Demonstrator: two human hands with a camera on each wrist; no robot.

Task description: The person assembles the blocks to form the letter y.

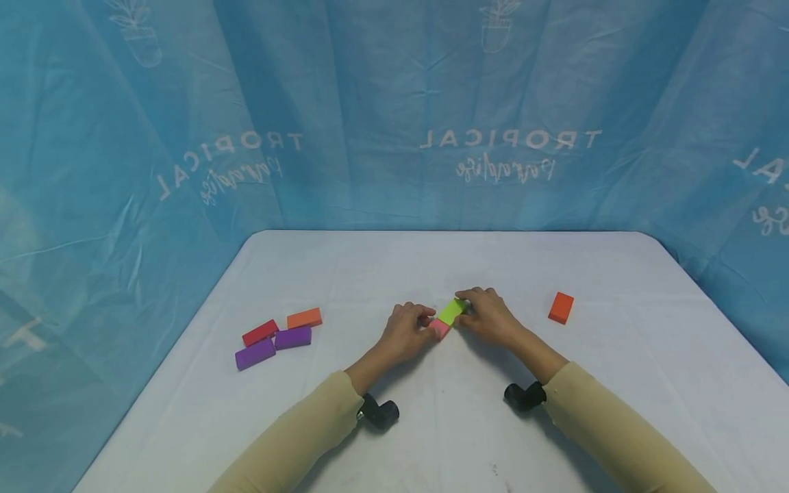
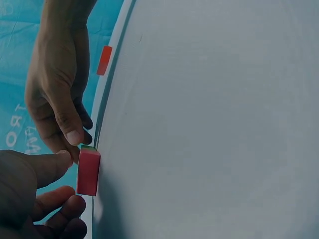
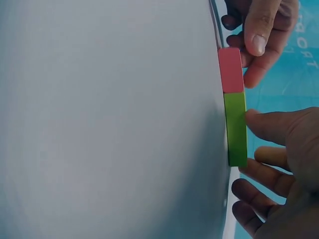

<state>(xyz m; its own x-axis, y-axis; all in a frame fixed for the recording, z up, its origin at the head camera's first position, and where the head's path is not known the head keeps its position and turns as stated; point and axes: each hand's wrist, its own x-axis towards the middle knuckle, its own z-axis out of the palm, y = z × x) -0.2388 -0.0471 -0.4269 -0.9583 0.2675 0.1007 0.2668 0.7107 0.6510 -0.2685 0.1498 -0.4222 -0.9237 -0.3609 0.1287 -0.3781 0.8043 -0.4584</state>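
Observation:
Near the middle of the white table, a pink block and a lime green block lie end to end in a slanting row. My left hand holds the pink block at its near end, thumb and fingers bent about it. The green block's far end is between the thumb and fingers of my right hand. In the right wrist view the green block meets the pink block with no visible gap. The left wrist view shows mostly the end of the pink block.
To the left lie a red block, an orange block and two purple blocks, close together. A single orange-red block lies to the right. A blue printed curtain hangs behind the white table.

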